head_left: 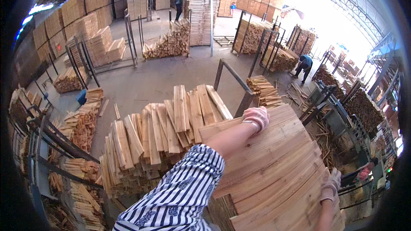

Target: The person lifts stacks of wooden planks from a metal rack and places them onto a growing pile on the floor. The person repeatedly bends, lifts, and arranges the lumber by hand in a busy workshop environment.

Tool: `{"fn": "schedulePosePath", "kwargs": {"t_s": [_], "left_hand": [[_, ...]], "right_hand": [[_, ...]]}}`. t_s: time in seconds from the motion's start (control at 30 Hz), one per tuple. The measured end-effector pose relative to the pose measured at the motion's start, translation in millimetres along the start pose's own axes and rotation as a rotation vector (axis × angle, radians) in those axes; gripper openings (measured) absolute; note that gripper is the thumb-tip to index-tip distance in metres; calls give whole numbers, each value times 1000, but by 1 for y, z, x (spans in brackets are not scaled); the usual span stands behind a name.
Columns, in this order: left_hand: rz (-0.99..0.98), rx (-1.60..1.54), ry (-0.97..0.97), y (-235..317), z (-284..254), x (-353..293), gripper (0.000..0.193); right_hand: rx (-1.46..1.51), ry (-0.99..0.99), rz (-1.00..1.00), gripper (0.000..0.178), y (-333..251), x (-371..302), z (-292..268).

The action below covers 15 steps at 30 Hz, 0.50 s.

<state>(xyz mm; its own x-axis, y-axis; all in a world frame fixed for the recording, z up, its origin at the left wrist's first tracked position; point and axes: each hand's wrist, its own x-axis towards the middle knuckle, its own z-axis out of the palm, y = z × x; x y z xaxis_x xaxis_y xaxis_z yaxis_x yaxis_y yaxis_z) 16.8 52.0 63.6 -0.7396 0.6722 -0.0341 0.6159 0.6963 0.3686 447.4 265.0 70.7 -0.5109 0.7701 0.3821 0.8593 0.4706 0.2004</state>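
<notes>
A layer of pale wooden boards (274,154) lies side by side in front of me. My left hand (257,119), in a pinkish knit glove, reaches across to the far edge, its fingers curled on the farthest board (227,129). At the boards' right ends rests my right hand (330,184), also gloved, with its fingers stretched out against the end edge. To the left of the layer is a heap of loose narrow wooden slats (167,122), several laid on top with their ends uneven.
A dark metal frame (233,77) stands beyond the boards. Another person's gloved hand (366,171) shows at the right, near machinery (342,119). Two people, one by a tall stack (201,21) and one bending (305,65), are farther off. Slat piles (83,124) lie left.
</notes>
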Motion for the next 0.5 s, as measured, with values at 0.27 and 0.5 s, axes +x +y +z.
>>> {"fn": "schedulePosePath", "kwargs": {"t_s": [0.27, 0.5], "left_hand": [[46, 16, 94, -54, 42, 47, 55], [174, -223, -190, -48, -12, 12, 47]], "right_hand": [[774, 96, -962, 66, -273, -59, -161], [1045, 125, -1121, 59, -438, -37, -226]]}}
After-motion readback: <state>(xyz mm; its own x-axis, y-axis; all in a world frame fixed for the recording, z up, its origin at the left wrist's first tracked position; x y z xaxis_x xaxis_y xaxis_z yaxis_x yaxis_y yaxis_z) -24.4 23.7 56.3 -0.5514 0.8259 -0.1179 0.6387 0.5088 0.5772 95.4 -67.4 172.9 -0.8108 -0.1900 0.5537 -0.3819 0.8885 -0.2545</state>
